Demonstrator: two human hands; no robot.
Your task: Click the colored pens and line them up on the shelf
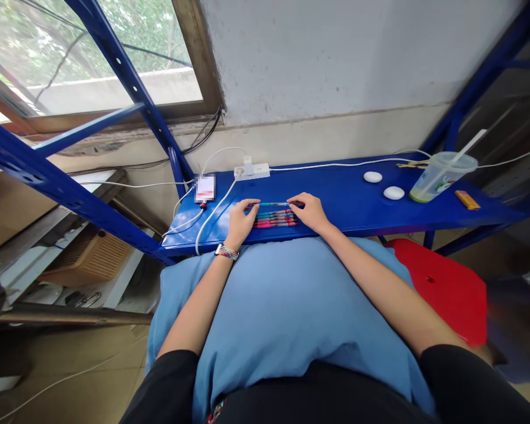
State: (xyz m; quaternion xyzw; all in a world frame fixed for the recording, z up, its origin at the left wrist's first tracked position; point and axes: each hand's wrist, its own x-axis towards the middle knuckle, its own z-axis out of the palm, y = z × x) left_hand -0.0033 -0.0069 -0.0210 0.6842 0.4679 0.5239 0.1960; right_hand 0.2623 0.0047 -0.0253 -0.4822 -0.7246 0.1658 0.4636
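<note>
Both my hands pinch a blue pen (pixel 272 204) that lies level between them, one end in each. My left hand (pixel 241 221), with a patterned watch band on the wrist, has the pen's left end between thumb and fingers. At the other end, my right hand (pixel 310 211) closes its thumb and fingertips on the tip. Just in front of this pen, several red, pink and blue pens (pixel 275 219) lie side by side on the blue shelf (pixel 327 203). My left fingers partly cover the left ends of that row.
A white power strip (pixel 254 171) with cables sits against the wall, near a blurred-out phone (pixel 205 188). To the right are two white oval objects (pixel 394 192), a plastic cup (pixel 441 176) with a straw and an orange box (pixel 467 199). A red stool (pixel 446 288) stands below.
</note>
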